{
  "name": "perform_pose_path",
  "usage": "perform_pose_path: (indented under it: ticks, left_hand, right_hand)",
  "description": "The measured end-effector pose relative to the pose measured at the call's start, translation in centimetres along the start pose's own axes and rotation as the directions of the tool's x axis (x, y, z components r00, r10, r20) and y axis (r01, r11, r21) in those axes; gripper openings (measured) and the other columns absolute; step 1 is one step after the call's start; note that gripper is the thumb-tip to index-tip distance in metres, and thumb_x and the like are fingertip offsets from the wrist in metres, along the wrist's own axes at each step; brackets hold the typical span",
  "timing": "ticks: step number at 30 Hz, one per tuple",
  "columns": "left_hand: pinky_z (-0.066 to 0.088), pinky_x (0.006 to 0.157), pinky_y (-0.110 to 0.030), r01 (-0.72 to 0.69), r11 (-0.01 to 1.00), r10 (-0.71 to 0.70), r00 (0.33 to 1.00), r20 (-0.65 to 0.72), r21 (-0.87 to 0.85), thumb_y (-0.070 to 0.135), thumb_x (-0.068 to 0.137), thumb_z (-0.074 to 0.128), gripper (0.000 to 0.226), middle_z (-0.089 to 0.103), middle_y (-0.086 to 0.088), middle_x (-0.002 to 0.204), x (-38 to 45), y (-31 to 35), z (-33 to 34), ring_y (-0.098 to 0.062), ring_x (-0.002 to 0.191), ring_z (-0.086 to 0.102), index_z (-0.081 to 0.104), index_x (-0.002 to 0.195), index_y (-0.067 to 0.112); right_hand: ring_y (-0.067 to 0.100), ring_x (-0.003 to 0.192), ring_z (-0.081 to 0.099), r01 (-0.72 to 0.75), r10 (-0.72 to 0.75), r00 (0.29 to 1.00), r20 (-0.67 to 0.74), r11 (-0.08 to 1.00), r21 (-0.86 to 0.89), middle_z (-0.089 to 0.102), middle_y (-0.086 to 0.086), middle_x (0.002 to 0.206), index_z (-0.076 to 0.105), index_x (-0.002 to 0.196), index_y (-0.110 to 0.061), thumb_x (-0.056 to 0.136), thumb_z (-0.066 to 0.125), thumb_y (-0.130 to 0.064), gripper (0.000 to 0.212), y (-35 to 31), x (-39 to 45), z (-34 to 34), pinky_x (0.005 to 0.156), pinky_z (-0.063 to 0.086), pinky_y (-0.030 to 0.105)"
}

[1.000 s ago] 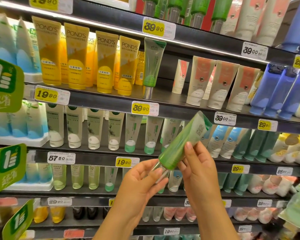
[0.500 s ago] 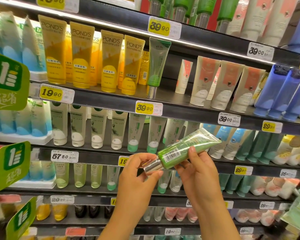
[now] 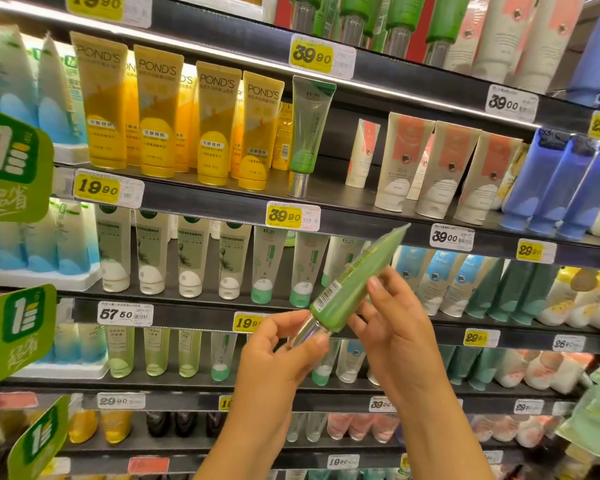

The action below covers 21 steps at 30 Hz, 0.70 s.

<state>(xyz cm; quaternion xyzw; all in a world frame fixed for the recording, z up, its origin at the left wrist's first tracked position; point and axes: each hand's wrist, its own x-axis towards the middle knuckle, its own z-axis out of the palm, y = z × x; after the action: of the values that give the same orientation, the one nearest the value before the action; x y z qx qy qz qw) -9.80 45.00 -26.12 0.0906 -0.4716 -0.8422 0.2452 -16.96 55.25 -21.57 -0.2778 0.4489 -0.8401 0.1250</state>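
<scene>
The green tube is lying slanted in front of the shelves, with the silver cap low-left and the flat end pointing up-right. The left hand is pinching the cap, and the right hand is gripping the body.

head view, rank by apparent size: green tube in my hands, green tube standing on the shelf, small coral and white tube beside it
1. held green tube, though nearness to the camera inflates it
2. standing green tube
3. small coral and white tube
</scene>
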Motion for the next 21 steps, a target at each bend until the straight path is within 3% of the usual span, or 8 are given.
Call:
perform_pose_path:
  ticks: [4, 9, 12, 15, 21]
  left_hand:
    - [0.059, 0.067, -0.028, 0.174, 0.955, -0.163, 0.984, 0.067, -0.238, 0.006, 0.055, 0.071, 0.047, 0.070, -0.007, 0.090, 0.1, 0.8, 0.6, -0.015, 0.077, 0.070, 0.061, 0.101, 0.002]
    - [0.057, 0.055, -0.028, 0.366, 0.870, -0.314, 0.928, 0.200, -0.331, 0.006, 0.057, 0.070, 0.028, 0.070, -0.013, 0.074, -0.3, 1.9, 1.2, -0.021, 0.061, 0.067, 0.067, 0.085, -0.001]
    - [0.057, 0.053, -0.029, 0.426, 0.829, -0.340, 0.898, 0.279, -0.361, 0.006, 0.056, 0.071, 0.015, 0.070, -0.016, 0.075, -0.6, 2.6, 1.4, -0.024, 0.060, 0.067, 0.074, 0.070, 0.000]
    - [0.057, 0.052, -0.029, 0.467, 0.808, -0.357, 0.873, 0.331, -0.359, 0.007, 0.059, 0.070, 0.015, 0.068, -0.017, 0.074, -0.7, 3.2, 1.4, -0.025, 0.060, 0.067, 0.074, 0.071, -0.002]
    - [0.058, 0.056, -0.028, 0.518, 0.764, -0.345, 0.832, 0.436, -0.384, 0.012, 0.061, 0.071, 0.021, 0.055, -0.011, 0.072, -0.6, 3.8, 1.8, -0.012, 0.051, 0.057, 0.075, 0.076, -0.002]
  right_hand:
    - [0.018, 0.087, 0.062, -0.037, 0.037, 0.999, 0.022, 0.999, -0.008, 0.063, 0.006, 0.099, 0.052, 0.126, -0.007, 0.081, 0.053, -0.013, 0.045, -0.7, 1.0, -0.1, 0.073, 0.054, 0.029]
    - [0.014, 0.075, 0.067, -0.092, 0.090, 0.995, 0.042, 0.994, 0.057, 0.066, 0.008, 0.099, 0.055, 0.121, -0.007, 0.079, 0.057, -0.010, 0.042, -1.2, 1.9, 0.1, 0.064, 0.057, 0.031]
    - [0.018, 0.076, 0.068, -0.130, 0.127, 0.991, 0.041, 0.988, 0.077, 0.069, 0.008, 0.096, 0.054, 0.121, -0.004, 0.077, 0.060, -0.011, 0.045, -1.3, 2.3, 0.1, 0.064, 0.058, 0.033]
    - [0.019, 0.071, 0.068, -0.164, 0.163, 0.987, 0.015, 0.984, 0.069, 0.070, 0.007, 0.088, 0.058, 0.114, -0.005, 0.075, 0.062, -0.014, 0.040, -1.3, 2.4, 0.3, 0.061, 0.057, 0.033]
    - [0.021, 0.070, 0.067, -0.235, 0.237, 0.968, -0.087, 0.971, 0.040, 0.069, 0.010, 0.086, 0.062, 0.107, -0.003, 0.070, 0.068, -0.019, 0.041, -1.2, 2.3, 0.7, 0.061, 0.058, 0.035]
